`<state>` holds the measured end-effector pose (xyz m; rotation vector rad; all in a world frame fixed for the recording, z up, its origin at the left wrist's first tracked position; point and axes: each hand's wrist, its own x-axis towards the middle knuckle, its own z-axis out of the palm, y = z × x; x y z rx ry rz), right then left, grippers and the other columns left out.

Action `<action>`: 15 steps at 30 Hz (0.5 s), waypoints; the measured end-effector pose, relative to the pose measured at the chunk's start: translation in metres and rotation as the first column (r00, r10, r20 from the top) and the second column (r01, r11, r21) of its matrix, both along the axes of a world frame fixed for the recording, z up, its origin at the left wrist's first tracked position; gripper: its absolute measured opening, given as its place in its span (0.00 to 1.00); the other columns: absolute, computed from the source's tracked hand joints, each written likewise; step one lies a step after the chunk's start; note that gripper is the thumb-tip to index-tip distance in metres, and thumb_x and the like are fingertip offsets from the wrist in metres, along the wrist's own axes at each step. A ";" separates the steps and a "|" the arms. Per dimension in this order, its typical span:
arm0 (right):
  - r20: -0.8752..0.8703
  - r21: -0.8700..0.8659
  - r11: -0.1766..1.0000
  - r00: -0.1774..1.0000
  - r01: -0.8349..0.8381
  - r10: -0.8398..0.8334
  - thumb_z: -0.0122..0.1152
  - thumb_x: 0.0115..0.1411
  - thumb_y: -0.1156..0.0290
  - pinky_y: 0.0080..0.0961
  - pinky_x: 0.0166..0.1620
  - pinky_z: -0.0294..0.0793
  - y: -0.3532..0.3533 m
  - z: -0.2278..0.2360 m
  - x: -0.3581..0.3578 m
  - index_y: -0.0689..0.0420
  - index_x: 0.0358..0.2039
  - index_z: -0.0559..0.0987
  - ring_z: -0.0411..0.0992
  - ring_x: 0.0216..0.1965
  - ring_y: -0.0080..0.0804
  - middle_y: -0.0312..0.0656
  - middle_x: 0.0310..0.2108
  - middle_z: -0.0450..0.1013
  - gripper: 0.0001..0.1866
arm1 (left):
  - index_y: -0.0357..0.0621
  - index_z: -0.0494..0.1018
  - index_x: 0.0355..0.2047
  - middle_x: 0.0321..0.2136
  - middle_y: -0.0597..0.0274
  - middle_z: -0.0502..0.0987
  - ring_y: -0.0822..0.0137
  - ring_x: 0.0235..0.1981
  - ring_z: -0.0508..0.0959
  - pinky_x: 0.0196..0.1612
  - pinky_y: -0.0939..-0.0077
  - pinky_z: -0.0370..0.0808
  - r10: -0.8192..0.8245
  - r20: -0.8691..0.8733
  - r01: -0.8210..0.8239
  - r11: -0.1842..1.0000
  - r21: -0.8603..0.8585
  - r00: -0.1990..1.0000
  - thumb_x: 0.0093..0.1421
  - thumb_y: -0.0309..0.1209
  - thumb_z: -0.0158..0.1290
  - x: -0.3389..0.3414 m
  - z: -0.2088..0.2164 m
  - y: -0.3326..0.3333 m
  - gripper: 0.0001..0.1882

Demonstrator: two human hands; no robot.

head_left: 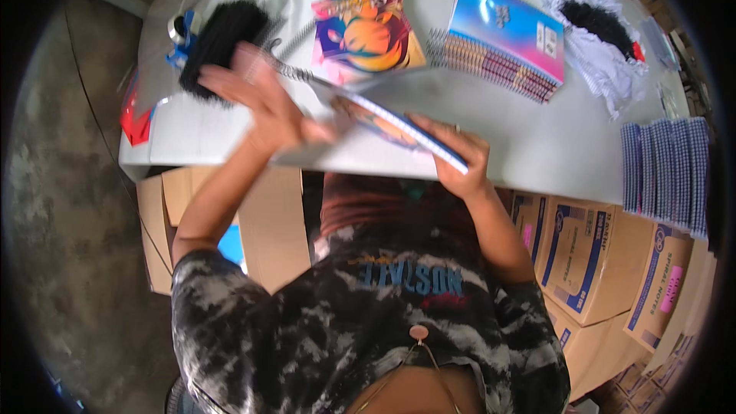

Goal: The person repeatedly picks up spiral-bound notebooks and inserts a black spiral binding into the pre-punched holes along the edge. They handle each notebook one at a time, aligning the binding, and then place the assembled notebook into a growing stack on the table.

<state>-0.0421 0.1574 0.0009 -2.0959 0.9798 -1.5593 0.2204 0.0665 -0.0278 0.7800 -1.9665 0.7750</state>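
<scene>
A spiral notebook is held tilted, nearly edge-on, over the table's front edge. My right hand grips its right end, thumb and fingers on opposite sides. A wire coil sticks out past the notebook's upper left end. Beside that end is my left hand, blurred, fingers stretched out and thumb apart, with nothing visibly held. Just beyond its fingertips lies a bundle of black spiral coils. Farther back are printed cover sheets with a colourful cartoon picture, in a spread stack.
A stack of blue-and-pink spiral notebooks stands at the back right. Beyond it, white cloth surrounds more black material. Bound notebooks are piled at the right edge. A tape roll lies far left; cardboard boxes stand below the table.
</scene>
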 end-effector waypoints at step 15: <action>0.014 -0.121 0.993 1.000 0.003 -0.001 0.52 0.43 0.85 0.25 0.33 0.75 -0.007 -0.003 0.017 0.62 0.41 0.76 0.77 0.35 0.36 0.46 0.38 0.75 0.21 | 0.25 0.47 0.58 0.58 0.30 0.46 0.36 0.62 0.38 0.58 0.39 0.28 -0.104 -0.072 0.106 0.994 0.028 0.992 0.53 0.67 0.32 -0.003 0.010 0.017 0.52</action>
